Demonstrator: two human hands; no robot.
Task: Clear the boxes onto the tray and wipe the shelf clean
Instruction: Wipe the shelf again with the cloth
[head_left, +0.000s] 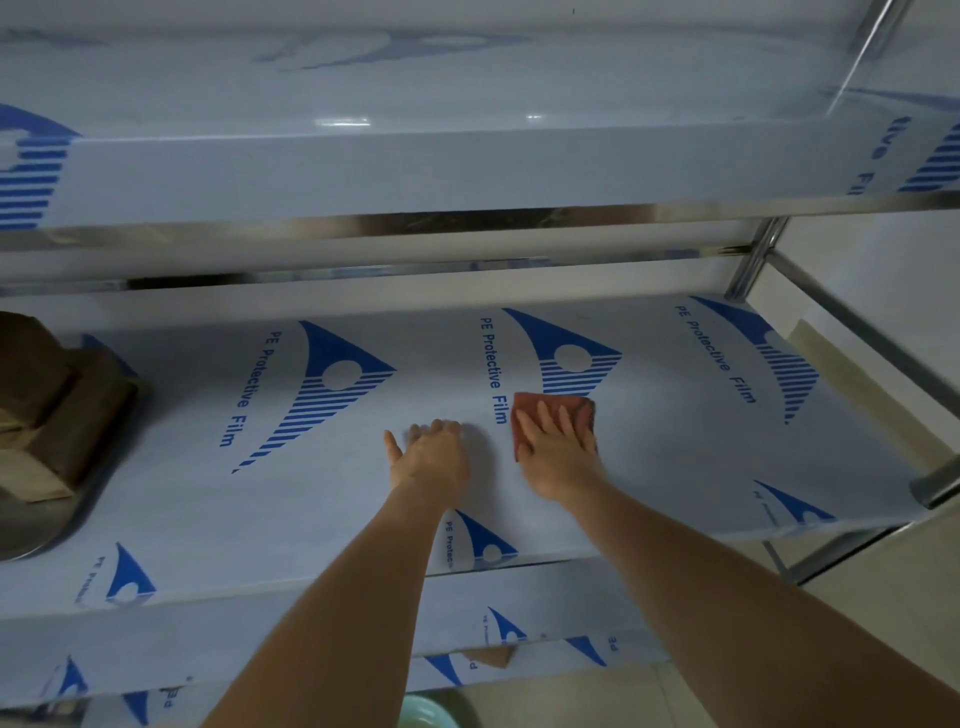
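- While the cloth (558, 415) sits under a flat palm, the wiping half of the task looks to be under way; the clearing half appears done as far as this view shows.
- Taking the cloth as the landmark: the brown boxes (47, 410) lie far to its left, stacked at the frame's edge; they rest on a metal tray (31, 535) whose curved rim shows below them; no other box is visible on the shelf (675, 452), though the far left is cut off by the frame.
- Right hand (558, 452): fingers straight and spread over the reddish cloth, pressing it down on the film-covered shelf; it pushes rather than clutches, so the hand is released, flat on the cloth.
- Left hand (431, 457): just left of the cloth, apart from it; the palm faces down on the shelf with thumb out and holds nothing; the fingertips are blurred, so whether they curl under I cannot tell; it reads as a relaxed, bracing hand.
- Cloth position: around mid-shelf, at the lower edge of a blue printed logo (571, 358).
- Done, by my judgement: boxes moved to the tray.
- Left, by my judgement: the wide stretches of shelf to the right of the cloth and to its left, toward the tray; no dirt or wet streaks are visible, so how much has been wiped cannot be told from this view.
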